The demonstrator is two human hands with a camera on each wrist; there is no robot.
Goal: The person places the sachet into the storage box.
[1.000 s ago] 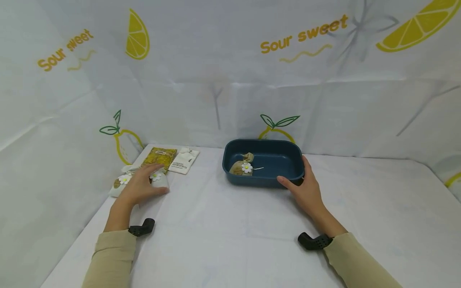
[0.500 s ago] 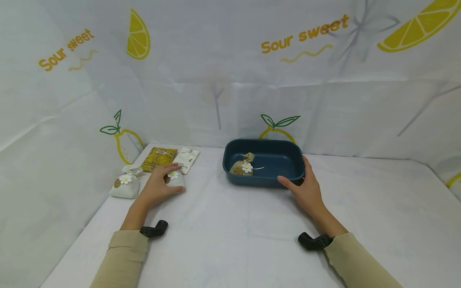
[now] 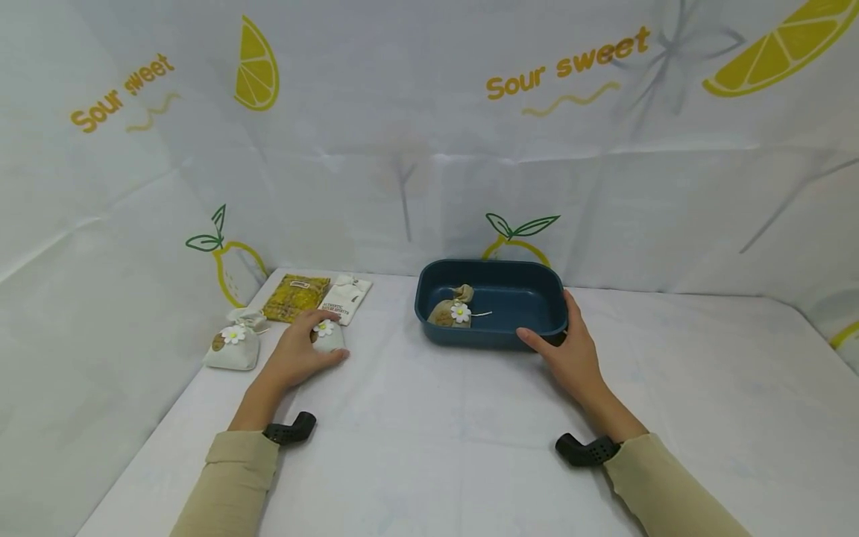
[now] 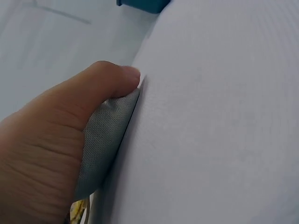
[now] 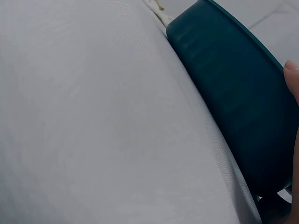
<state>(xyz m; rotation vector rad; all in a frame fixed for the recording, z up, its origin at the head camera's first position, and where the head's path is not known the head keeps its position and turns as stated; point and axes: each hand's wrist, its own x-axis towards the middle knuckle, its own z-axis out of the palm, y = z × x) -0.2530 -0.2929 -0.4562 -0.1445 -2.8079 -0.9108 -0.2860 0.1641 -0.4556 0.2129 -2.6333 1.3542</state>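
In the head view, my left hand (image 3: 295,354) holds a small pale drawstring sachet (image 3: 331,340) with a white daisy, thumb at its near side. The left wrist view shows the thumb pressing the sachet's pale cloth (image 4: 103,137), which appears low against the tabletop; the other fingers are hidden there. My right hand (image 3: 579,362) grips the right front corner of a dark blue rectangular bin (image 3: 463,337), thumb on the front wall and fingers round the right end. A tan sachet (image 3: 444,315) with a daisy lies inside the bin's left part.
A second pale daisy sachet (image 3: 232,350) sits left of my left hand. Behind it lie a yellow patterned packet (image 3: 295,297) and a flat white printed pouch (image 3: 345,298). A white cloth with lemon prints (image 3: 403,194) rises behind the table.
My left hand has moved right with the pale sachet, away from the other pale one, then almost stopped. My right hand and the bin have stayed in place.
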